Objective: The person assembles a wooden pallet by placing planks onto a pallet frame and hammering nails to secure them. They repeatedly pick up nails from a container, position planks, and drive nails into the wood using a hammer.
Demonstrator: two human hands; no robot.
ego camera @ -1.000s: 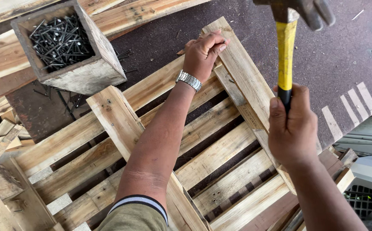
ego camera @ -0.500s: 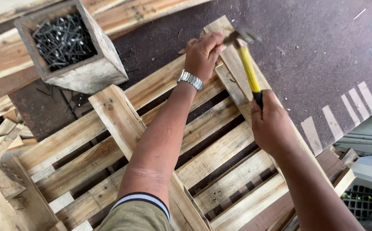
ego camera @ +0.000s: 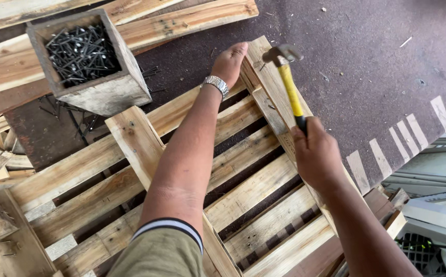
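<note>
Wooden pallet (ego camera: 243,192); hammer (ego camera: 287,77) between hands.

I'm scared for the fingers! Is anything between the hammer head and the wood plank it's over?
Nothing visible lies between them. The hammer head sits just above the end plank of the pallet. The left hand rests on the plank's far end, beside the head, not under it. The right hand grips the handle.
</note>
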